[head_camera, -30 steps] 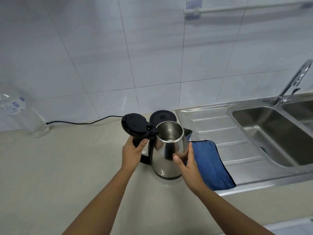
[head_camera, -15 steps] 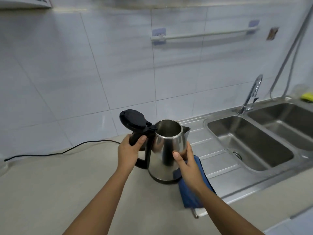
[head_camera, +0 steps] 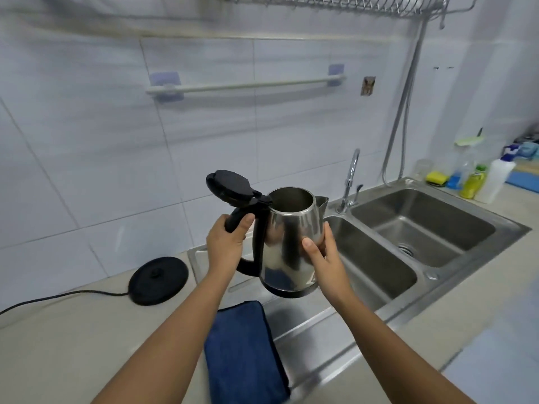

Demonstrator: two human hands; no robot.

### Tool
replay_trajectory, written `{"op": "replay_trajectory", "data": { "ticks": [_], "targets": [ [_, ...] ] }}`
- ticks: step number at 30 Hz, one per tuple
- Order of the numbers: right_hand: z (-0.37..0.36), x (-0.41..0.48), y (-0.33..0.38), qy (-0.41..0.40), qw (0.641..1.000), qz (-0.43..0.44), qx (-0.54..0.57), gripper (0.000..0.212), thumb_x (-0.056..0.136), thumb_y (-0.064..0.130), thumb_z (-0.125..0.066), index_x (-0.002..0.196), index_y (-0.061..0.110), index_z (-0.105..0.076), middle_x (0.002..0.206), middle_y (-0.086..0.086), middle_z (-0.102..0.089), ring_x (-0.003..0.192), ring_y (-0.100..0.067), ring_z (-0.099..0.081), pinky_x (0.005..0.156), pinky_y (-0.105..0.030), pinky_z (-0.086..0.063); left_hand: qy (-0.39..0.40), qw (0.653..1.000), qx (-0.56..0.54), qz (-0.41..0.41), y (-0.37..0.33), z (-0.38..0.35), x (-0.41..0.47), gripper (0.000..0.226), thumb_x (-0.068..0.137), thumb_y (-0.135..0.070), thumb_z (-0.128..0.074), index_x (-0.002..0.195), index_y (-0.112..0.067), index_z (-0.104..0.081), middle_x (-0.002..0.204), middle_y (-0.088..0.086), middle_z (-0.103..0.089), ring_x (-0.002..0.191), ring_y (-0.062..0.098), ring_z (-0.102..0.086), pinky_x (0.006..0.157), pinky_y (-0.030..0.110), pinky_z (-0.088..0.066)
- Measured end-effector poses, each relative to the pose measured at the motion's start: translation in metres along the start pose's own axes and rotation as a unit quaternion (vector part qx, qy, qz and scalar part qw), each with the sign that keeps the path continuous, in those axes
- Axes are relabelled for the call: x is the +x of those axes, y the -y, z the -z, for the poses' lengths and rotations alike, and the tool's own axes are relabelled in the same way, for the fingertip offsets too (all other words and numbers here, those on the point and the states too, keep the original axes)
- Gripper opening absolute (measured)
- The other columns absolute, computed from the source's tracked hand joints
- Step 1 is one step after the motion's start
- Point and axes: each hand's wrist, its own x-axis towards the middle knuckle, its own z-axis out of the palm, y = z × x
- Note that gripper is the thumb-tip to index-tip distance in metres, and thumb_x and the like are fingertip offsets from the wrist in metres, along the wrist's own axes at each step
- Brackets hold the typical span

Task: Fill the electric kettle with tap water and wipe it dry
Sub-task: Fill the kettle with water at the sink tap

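A stainless steel electric kettle [head_camera: 287,237] with a black handle hangs in the air above the draining board, its black lid [head_camera: 230,188] flipped open to the left. My left hand [head_camera: 226,243] grips the handle. My right hand [head_camera: 322,258] holds the steel body on its right side. The kettle's round black base [head_camera: 159,279] lies on the counter at the left with its cord running off left. A folded blue cloth [head_camera: 245,351] lies on the draining board below the kettle. The tap [head_camera: 350,182] stands behind the sink, to the right of the kettle's spout.
A double steel sink [head_camera: 431,228] fills the right side. Bottles and a yellow sponge [head_camera: 436,177] stand at its far right corner. A towel rail [head_camera: 245,86] is fixed to the tiled wall, and a wire dish rack [head_camera: 350,2] with a hanging hose runs overhead.
Both hands have lifted the kettle off its base and carried it up and to the right toward the sink. The view has swung right, and the base is uncovered on the counter.
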Motion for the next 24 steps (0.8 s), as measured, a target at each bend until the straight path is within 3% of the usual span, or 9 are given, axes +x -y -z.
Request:
{"op": "replay_trajectory", "data": {
  "ticks": [2, 5, 8, 11, 14, 16, 20, 22, 24],
  "targets": [
    [0.03, 0.02, -0.005, -0.005, 1.0, -0.006, 0.0, 0.097, 0.079, 0.071, -0.062, 0.158, 0.038, -0.015, 0.152, 0.018, -0.039, 0.141, -0.007, -0.039, 0.117, -0.035, -0.034, -0.004, 1.0, 0.002, 0.007, -0.003, -0.038, 0.006, 0.059, 0.069, -0.072, -0.055, 0.078, -0.014, -0.054, 0.077, 0.007, -0.065, 0.074, 0.021, -0.062, 0.066, 0.03, -0.045],
    [0.075, 0.052, -0.016, 0.001, 1.0, 0.007, -0.012, 0.082, 0.084, 0.058, -0.061, 0.155, 0.041, -0.023, 0.131, 0.033, -0.05, 0.128, 0.002, -0.048, 0.107, -0.019, -0.04, -0.018, 0.999, 0.003, 0.027, -0.004, -0.094, 0.012, 0.051, 0.079, -0.059, -0.061, 0.081, -0.007, -0.057, 0.073, 0.004, -0.063, 0.069, 0.019, -0.059, 0.062, 0.029, -0.042],
    [0.115, 0.082, -0.035, 0.017, 0.999, -0.019, -0.03, 0.091, 0.084, 0.064, -0.063, 0.158, 0.039, -0.017, 0.12, 0.032, -0.056, 0.126, -0.003, -0.05, 0.113, -0.035, -0.039, -0.03, 0.998, -0.001, 0.05, 0.003, -0.142, 0.016, 0.049, 0.082, -0.052, -0.063, 0.083, -0.003, -0.058, 0.072, 0.008, -0.063, 0.067, 0.02, -0.056, 0.06, 0.029, -0.042],
    [0.145, 0.103, -0.054, 0.047, 0.997, -0.037, -0.041, 0.093, 0.08, 0.073, -0.061, 0.156, 0.044, -0.017, 0.129, 0.014, -0.06, 0.125, -0.006, -0.054, 0.112, -0.042, -0.042, -0.044, 0.997, 0.008, 0.069, 0.012, -0.178, 0.019, 0.043, 0.084, -0.047, -0.064, 0.083, -0.005, -0.06, 0.074, 0.013, -0.065, 0.069, 0.022, -0.058, 0.06, 0.027, -0.041],
    [0.167, 0.12, -0.066, 0.076, 0.995, -0.056, -0.031, 0.092, 0.084, 0.067, -0.062, 0.158, 0.04, -0.014, 0.14, 0.016, -0.054, 0.133, -0.005, -0.049, 0.113, -0.035, -0.039, -0.052, 0.995, 0.009, 0.087, 0.022, -0.205, 0.019, 0.031, 0.084, -0.043, -0.066, 0.078, -0.014, -0.061, 0.072, 0.008, -0.064, 0.069, 0.02, -0.059, 0.06, 0.026, -0.041],
    [0.179, 0.135, -0.078, 0.092, 0.993, -0.068, -0.028, 0.089, 0.087, 0.062, -0.06, 0.158, 0.038, -0.013, 0.134, 0.014, -0.058, 0.13, -0.005, -0.052, 0.11, -0.031, -0.041, -0.056, 0.993, 0.007, 0.099, 0.026, -0.222, 0.023, 0.028, 0.084, -0.041, -0.067, 0.08, -0.015, -0.062, 0.069, 0.003, -0.063, 0.068, 0.019, -0.059, 0.06, 0.026, -0.04],
    [0.192, 0.162, -0.101, 0.105, 0.99, -0.09, -0.031, 0.096, 0.081, 0.071, -0.061, 0.158, 0.039, -0.013, 0.122, 0.019, -0.061, 0.124, -0.006, -0.056, 0.102, -0.03, -0.048, -0.051, 0.992, 0.025, 0.11, 0.039, -0.245, 0.038, 0.034, 0.082, -0.046, -0.069, 0.083, -0.013, -0.064, 0.069, 0.002, -0.063, 0.069, 0.022, -0.06, 0.061, 0.027, -0.043],
    [0.194, 0.173, -0.109, 0.107, 0.989, -0.095, -0.03, 0.104, 0.073, 0.079, -0.061, 0.158, 0.039, -0.015, 0.114, 0.021, -0.06, 0.124, -0.012, -0.056, 0.11, -0.037, -0.044, -0.051, 0.992, 0.024, 0.113, 0.044, -0.252, 0.045, 0.048, 0.072, -0.061, -0.065, 0.081, -0.014, -0.064, 0.069, 0.003, -0.064, 0.068, 0.021, -0.061, 0.063, 0.031, -0.046],
    [0.197, 0.183, -0.116, 0.121, 0.986, -0.108, -0.026, 0.103, 0.073, 0.082, -0.059, 0.157, 0.04, -0.015, 0.127, 0.022, -0.057, 0.134, -0.013, -0.05, 0.117, -0.041, -0.036, -0.051, 0.992, 0.034, 0.115, 0.05, -0.259, 0.052, 0.056, 0.065, -0.069, -0.059, 0.079, -0.014, -0.063, 0.069, 0.003, -0.064, 0.066, 0.02, -0.061, 0.062, 0.032, -0.046]
  ]
}}
